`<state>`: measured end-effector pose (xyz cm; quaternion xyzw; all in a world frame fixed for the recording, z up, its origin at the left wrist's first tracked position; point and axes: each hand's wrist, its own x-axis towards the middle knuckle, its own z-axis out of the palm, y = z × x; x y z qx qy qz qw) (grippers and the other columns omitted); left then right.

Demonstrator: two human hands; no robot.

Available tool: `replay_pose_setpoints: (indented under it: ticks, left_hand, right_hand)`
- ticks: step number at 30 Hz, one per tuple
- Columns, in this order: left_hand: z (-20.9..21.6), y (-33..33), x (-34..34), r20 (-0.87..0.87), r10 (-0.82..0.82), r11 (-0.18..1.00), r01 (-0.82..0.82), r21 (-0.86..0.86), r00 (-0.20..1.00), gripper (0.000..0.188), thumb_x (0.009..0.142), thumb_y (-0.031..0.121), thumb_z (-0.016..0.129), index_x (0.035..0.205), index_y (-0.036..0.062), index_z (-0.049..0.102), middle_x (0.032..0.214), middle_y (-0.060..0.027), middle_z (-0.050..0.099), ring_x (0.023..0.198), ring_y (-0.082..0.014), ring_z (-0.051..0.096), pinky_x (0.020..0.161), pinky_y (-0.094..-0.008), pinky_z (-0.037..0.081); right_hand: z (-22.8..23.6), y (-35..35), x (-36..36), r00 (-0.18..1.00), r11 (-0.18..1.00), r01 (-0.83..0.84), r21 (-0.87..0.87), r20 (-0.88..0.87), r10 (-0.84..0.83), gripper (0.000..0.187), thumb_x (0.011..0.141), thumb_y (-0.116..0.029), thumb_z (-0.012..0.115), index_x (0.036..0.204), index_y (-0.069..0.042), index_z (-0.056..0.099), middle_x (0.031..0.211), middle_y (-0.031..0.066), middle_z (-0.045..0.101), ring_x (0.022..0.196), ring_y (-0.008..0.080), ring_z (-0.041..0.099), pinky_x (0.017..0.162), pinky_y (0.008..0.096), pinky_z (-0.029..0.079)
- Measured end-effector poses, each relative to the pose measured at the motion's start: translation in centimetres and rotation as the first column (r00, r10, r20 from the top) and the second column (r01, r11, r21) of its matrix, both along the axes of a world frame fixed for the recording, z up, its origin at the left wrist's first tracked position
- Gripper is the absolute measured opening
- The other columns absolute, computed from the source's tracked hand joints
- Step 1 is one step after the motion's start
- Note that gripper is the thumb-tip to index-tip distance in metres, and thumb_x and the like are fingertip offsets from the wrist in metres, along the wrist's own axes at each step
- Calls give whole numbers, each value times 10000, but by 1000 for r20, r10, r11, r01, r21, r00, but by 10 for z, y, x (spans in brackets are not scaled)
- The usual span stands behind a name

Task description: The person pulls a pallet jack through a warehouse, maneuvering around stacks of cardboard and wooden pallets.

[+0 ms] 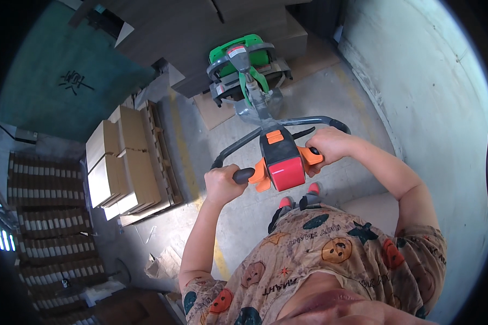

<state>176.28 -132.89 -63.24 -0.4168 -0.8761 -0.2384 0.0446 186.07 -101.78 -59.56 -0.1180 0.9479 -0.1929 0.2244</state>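
An electric pallet truck (252,62) with a green and dark grey body stands ahead of me, its steering handle tilted back toward my chest. The handle's head (287,172) has a red end, a black top with orange buttons, and orange butterfly levers on both sides. My left hand (224,184) is wrapped round the left grip, its black tip showing beside the orange lever. My right hand (331,146) is closed round the right grip, with the fingers by the other orange lever. A dark looped bar runs forward from both grips.
Beyond the truck rises a big brown stack of flat board (238,21). Folded cartons (127,157) lie on a wooden pallet (162,162) at left, with stacked bundles (54,222) farther left. A pale wall (417,70) runs along the right; yellow lines (184,141) mark the floor.
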Motion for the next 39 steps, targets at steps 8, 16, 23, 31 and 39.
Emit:
replay_pose_setpoints:
  ticks: [8, 16, 23, 31, 39]
  left_hand:
    - [1, 9, -3, 14, -46, 998, 47, -35, 999, 142, 560, 201, 725, 653, 136, 640, 548, -58, 591, 520, -270, 604, 504, -371, 470]
    - [6, -6, 10, -27, -55, 998, 55, -14, 998, 153, 542, 153, 727, 662, 115, 640, 554, -69, 581, 517, -262, 599, 498, -349, 472]
    - [11, -24, 25, -51, -56, 998, 58, 33, 997, 134, 568, 176, 674, 560, 116, 554, 526, -50, 569, 488, -279, 578, 476, -365, 456]
    - [-10, -48, 3, -46, -76, 997, 77, 20, 996, 148, 557, 196, 695, 582, 125, 567, 542, -55, 579, 502, -288, 582, 499, -383, 470]
    - [7, -29, -8, -95, -76, 995, 83, 62, 993, 145, 562, 191, 698, 565, 132, 565, 529, -50, 573, 490, -275, 580, 492, -373, 470]
  right_hand:
    - [-10, 6, 10, 999, 997, 39, -65, -22, -40, 506, 563, -500, 830, 702, -47, 650, 666, 127, 641, 684, 319, 636, 614, 395, 473]
    - [8, -7, 24, 999, 999, 33, -29, -6, -33, 463, 557, -428, 826, 771, -58, 648, 693, 126, 648, 720, 331, 641, 638, 412, 485]
    - [6, -27, 37, 1000, 999, 5, -33, 3, -5, 489, 582, -485, 815, 798, -73, 664, 711, 131, 660, 731, 324, 649, 669, 400, 497]
    - [-1, -54, 27, 998, 998, 59, 8, -15, -59, 513, 557, -458, 839, 819, -52, 666, 723, 139, 665, 724, 321, 652, 685, 383, 507]
    - [17, -36, 16, 999, 999, 33, 6, -30, -33, 523, 595, -514, 795, 807, -54, 662, 756, 157, 657, 757, 341, 639, 674, 410, 489]
